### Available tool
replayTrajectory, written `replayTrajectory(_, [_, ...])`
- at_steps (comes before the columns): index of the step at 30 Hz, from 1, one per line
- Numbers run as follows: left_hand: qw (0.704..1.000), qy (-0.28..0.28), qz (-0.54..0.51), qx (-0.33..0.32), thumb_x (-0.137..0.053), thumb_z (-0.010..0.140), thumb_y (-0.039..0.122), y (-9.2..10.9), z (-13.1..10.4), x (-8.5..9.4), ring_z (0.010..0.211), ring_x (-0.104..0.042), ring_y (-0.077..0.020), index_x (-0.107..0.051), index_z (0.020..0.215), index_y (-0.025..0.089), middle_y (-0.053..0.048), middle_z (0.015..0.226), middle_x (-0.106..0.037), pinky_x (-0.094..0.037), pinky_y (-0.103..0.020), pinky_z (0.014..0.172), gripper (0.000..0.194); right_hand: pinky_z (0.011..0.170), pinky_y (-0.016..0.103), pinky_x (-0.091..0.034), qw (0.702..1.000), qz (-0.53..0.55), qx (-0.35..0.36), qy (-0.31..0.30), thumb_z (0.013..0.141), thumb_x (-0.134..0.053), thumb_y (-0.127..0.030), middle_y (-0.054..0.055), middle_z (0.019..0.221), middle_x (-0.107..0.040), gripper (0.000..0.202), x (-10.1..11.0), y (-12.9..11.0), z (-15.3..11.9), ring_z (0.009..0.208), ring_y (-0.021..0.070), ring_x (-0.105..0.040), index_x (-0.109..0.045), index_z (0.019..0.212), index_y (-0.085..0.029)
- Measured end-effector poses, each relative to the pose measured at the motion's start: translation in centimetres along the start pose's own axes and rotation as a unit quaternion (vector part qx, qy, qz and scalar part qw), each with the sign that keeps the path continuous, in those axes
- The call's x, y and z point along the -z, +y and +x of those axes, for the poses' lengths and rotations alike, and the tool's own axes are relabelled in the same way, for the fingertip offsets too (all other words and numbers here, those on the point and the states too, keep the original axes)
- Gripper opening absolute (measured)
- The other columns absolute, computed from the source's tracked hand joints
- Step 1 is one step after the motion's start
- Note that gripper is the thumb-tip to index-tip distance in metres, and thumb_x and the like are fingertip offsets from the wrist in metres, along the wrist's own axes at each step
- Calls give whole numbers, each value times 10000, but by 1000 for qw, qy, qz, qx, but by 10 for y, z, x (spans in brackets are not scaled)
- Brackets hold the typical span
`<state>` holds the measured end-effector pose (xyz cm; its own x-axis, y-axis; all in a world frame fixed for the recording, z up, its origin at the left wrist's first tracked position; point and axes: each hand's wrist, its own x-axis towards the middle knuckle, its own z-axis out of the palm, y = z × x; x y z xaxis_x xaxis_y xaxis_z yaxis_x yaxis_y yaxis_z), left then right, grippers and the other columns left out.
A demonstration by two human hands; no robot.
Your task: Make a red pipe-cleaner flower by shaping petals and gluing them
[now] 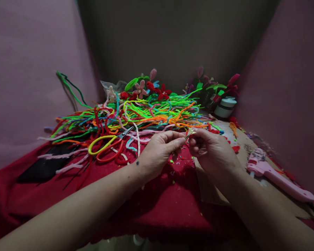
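Observation:
Between my hands is a small bunch of pale yellow flower stamens (190,132). The thumb and fingertips of my left hand (165,148) pinch its lower end. My right hand (211,150) has its thumb and forefinger closed on the other side of the same bunch, with the remaining fingers curled in. Just beyond both hands spreads a heap of coloured pipe cleaners (151,113), mostly green, orange, red and pink. Scissors (110,143) with yellow and red handles lie left of my left hand, blades pointing away.
A pink hot glue gun (279,176) rests on cardboard (211,190) at the right. Finished pipe-cleaner flowers (163,92) stand behind the heap, near a white-lidded jar (225,107). A black flat object (43,165) lies left on the red cloth (157,216). Walls close in both sides.

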<state>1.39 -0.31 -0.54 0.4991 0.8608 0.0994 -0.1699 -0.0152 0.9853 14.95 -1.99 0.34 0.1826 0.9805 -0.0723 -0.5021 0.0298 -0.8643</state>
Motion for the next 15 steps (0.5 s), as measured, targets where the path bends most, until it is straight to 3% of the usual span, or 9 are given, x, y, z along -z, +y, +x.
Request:
replayTrajectory(3, [1000,-2,4,4,-565,808,302,0,0,0,528,-410,-50,-602,836,130,19,696,-520,-333,-207,514,179,340,141,-232,999,30,-21,18,582,-629,-126,-28,421,-499,74,-2,-1,-1,365,26,-374,-573,536,-114])
replayTrajectory(9, [1000,-23,-3,-12,-568,802,295,1,1,-1,673,-523,-97,-603,808,121,-37,780,-601,-393,-218,585,178,340,140,-200,997,36,-69,9,590,-610,-142,-46,423,-466,93,-3,-4,-3,356,16,-330,-538,533,-132])
replayTrajectory(15, [998,-30,-40,34,-539,823,287,2,-1,-2,463,-448,-46,-558,786,137,23,614,-535,-332,-172,437,155,331,142,-204,996,48,-75,-4,597,-599,-132,-58,402,-427,143,-7,-6,-5,345,10,-301,-507,489,-139])
